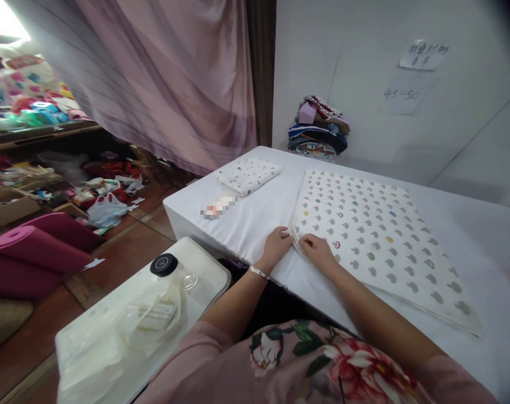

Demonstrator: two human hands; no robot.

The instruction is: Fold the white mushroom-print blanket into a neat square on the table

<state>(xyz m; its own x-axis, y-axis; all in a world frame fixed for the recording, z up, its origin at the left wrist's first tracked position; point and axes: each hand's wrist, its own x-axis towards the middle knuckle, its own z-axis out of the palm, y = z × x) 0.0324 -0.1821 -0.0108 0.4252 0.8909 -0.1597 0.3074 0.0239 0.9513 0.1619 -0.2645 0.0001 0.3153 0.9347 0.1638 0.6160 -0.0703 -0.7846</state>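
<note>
A folded white cloth (364, 224) with grey mushroom-like prints and a few coloured ones lies flat on the white-covered table (255, 224). At its near left corner, where several layers show, my left hand (277, 247) closes its fingertips on the edge from the left. My right hand (317, 251) pinches the same corner from the right, its fingers curled over the top layer. The fingertips are partly hidden by the hands. Farther back on the left sits a smaller folded cloth (249, 175) with small dark prints. Between it and the near edge is a small blurred item (218, 207).
Left of me stands a white surface (111, 320) with a black round lid (164, 264) and a clear plastic bag (154, 314). A stack of folded fabrics (318, 132) is by the wall. Pink rolls (40, 247) and clutter lie on the floor. A pink curtain (187, 73) hangs behind.
</note>
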